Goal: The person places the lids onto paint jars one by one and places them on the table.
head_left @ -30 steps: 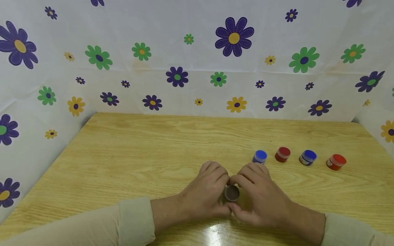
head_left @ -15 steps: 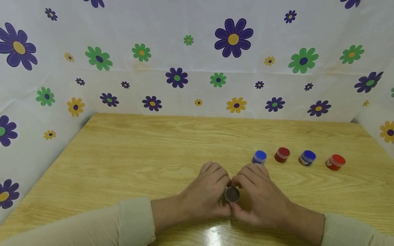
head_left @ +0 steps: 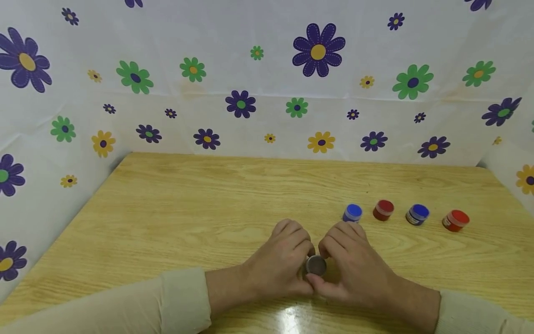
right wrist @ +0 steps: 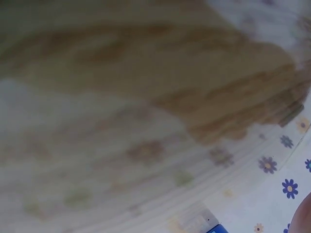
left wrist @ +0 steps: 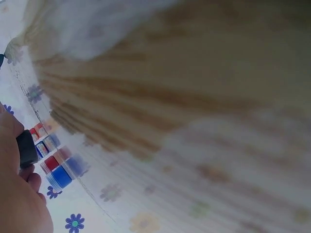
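Note:
A small round paint jar (head_left: 315, 266) with a dark grey-brown top stands upright between my two hands near the front of the table. My left hand (head_left: 280, 262) grips it from the left, with the fingers curled behind it. From the other side my right hand (head_left: 356, 266) holds it, thumb at the front and index finger bent at the back. The hands cover much of its sides. In the left wrist view the same jar (left wrist: 27, 148) looks black, with fingers (left wrist: 33, 182) beside it. Only a sliver of the right hand (right wrist: 302, 218) enters the right wrist view.
Past the right hand, a row of paint jars stands on the wooden table (head_left: 187, 199): light blue (head_left: 352, 212), dark red (head_left: 383, 210), dark blue (head_left: 417, 214) and bright red (head_left: 456, 220). A flowered white cloth (head_left: 258, 79) rises behind the table and at its sides.
My right fingertips have shifted slightly right, away from the left fingers, widening the gap behind the jar. The right thumb has slid a little left along its front. The other jars stay put.

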The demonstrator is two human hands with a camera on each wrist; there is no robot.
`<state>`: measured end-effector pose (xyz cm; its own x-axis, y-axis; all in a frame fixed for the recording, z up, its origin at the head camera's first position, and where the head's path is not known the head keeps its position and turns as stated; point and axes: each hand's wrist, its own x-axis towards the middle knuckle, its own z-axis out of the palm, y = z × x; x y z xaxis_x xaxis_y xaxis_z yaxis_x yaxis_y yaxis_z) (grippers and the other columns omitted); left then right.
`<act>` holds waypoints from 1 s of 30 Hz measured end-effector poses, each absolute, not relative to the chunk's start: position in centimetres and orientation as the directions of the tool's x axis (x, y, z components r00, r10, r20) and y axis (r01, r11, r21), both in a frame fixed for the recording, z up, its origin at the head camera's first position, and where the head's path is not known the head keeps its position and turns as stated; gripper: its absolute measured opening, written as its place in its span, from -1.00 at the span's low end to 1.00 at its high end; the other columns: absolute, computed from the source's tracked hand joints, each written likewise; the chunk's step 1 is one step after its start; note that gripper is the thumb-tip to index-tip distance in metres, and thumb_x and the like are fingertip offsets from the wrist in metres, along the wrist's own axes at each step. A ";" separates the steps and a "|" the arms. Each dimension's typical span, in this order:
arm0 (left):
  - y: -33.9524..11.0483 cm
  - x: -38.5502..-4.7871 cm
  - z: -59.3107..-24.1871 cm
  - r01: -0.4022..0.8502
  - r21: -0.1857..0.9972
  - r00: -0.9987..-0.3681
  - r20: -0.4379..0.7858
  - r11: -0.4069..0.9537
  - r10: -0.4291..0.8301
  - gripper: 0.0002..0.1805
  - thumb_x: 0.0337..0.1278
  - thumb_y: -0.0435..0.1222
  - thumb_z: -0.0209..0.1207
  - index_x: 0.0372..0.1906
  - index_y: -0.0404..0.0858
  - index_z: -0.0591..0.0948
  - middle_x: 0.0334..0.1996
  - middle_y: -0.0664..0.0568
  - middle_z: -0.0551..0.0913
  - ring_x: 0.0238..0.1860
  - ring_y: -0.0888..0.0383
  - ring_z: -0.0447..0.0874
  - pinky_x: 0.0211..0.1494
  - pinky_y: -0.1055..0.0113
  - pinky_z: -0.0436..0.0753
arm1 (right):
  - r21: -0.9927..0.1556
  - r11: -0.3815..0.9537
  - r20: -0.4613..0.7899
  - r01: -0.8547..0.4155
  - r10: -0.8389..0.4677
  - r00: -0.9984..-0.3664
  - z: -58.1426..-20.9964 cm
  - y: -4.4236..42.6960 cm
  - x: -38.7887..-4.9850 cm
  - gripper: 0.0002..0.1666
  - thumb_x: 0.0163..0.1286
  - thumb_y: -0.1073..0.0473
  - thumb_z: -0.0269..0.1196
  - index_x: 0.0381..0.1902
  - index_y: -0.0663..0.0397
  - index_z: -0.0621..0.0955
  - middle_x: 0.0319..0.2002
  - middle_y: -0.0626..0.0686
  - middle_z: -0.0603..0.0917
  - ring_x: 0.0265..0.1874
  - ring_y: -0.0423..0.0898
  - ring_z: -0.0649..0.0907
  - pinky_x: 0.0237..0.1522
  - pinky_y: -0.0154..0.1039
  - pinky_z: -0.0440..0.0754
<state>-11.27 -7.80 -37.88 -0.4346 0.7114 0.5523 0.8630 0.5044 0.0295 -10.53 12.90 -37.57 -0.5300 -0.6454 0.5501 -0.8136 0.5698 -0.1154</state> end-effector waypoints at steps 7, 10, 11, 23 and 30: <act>-7.9 -11.5 -37.7 0.863 0.034 -0.429 0.576 0.504 0.696 -0.48 -0.36 0.07 0.50 -0.30 -0.18 0.62 -0.32 0.15 0.58 -0.15 0.19 0.46 0.14 0.29 0.43 | -0.164 0.558 0.547 -0.814 -0.635 -0.545 -37.4 13.0 -10.6 -0.53 0.29 -0.34 0.21 -0.26 -0.08 0.52 -0.33 -0.18 0.47 -0.20 -0.20 0.40 0.01 -0.15 0.27; -7.9 -11.5 -37.7 0.863 0.042 -0.429 0.585 0.503 0.688 -0.48 -0.32 0.05 0.49 -0.26 -0.21 0.63 -0.30 0.13 0.59 -0.13 0.17 0.47 0.15 0.27 0.43 | -0.168 0.535 0.553 -0.828 -0.644 -0.528 -37.2 13.0 -10.5 -0.57 0.21 -0.20 0.29 -0.16 -0.03 0.56 -0.26 -0.15 0.51 -0.14 -0.17 0.42 0.02 -0.12 0.28; -7.8 -11.6 -37.7 0.863 0.041 -0.428 0.588 0.503 0.687 -0.50 -0.32 0.02 0.48 -0.27 -0.21 0.63 -0.31 0.13 0.59 -0.13 0.17 0.47 0.14 0.27 0.43 | -0.167 0.530 0.553 -0.831 -0.647 -0.524 -37.2 13.0 -10.5 -0.58 0.18 -0.16 0.30 -0.15 -0.03 0.57 -0.25 -0.15 0.51 -0.13 -0.16 0.42 0.02 -0.12 0.28; -7.9 -11.6 -37.9 0.869 0.032 -0.414 0.592 0.493 0.691 -0.58 -0.37 -0.07 0.43 -0.30 -0.20 0.65 -0.34 0.14 0.56 -0.18 0.19 0.44 0.07 0.30 0.42 | -0.144 0.537 0.560 -0.831 -0.648 -0.516 -37.3 13.0 -10.5 -0.62 0.17 -0.16 0.28 -0.23 -0.03 0.56 -0.31 -0.15 0.49 -0.19 -0.18 0.40 0.00 -0.15 0.25; -7.9 -11.5 -37.8 0.866 0.024 -0.416 0.589 0.500 0.693 -0.58 -0.38 -0.05 0.42 -0.31 -0.18 0.64 -0.33 0.15 0.56 -0.18 0.19 0.44 0.08 0.30 0.42 | -0.137 0.546 0.570 -0.827 -0.639 -0.516 -37.4 12.9 -10.5 -0.61 0.19 -0.19 0.24 -0.26 -0.02 0.56 -0.35 -0.14 0.49 -0.22 -0.17 0.41 0.00 -0.15 0.26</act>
<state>-11.52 -7.87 -37.80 -0.4161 0.6925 0.5893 0.8659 0.4996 0.0243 -10.48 12.90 -37.39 -0.5161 -0.6394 0.5698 -0.8268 0.5456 -0.1366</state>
